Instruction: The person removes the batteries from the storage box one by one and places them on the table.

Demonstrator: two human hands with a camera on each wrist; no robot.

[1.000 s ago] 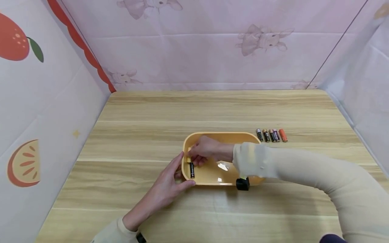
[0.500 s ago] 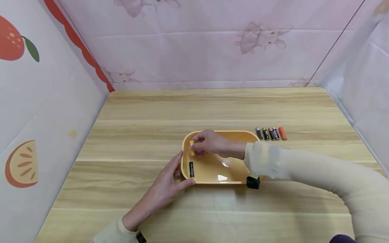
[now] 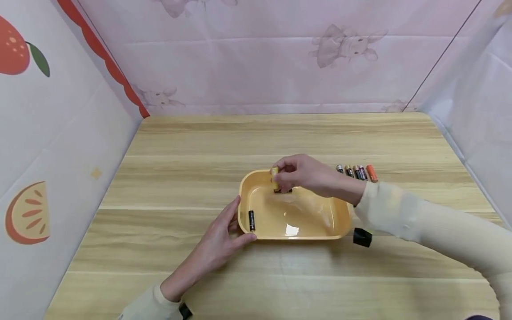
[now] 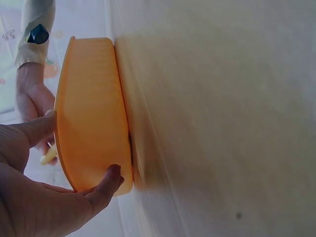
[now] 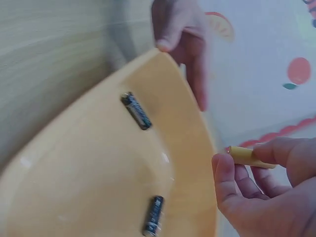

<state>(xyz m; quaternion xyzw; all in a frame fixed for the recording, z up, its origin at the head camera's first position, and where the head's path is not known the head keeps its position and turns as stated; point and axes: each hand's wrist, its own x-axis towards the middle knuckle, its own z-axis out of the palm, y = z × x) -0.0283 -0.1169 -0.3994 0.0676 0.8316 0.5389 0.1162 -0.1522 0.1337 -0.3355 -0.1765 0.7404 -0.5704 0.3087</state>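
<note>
Tub [image 3: 268, 213] gripped by left hand [image 3: 219, 234] holds two black batteries [image 5: 136, 110]; right hand [image 3: 306, 173] pinches one yellow battery [image 5: 243, 155]; five batteries [image 3: 362, 173] outside

Hands: two, a left hand [image 3: 218, 233] left of the lower middle of the head view, a right hand [image 3: 306, 173] just right of centre
Tray [image 3: 272, 218]: one, near the middle
Yellow battery [image 3: 274, 177]: one, near the middle
Dark batteries [image 5: 136, 111] in the tray: two, upper middle and lower middle of the right wrist view
Row batteries [image 3: 362, 173]: five, right of the head view's centre, one orange
Rabbit prints [image 3: 347, 46]: four
Fruit prints [image 3: 28, 213]: two, left edge
</note>
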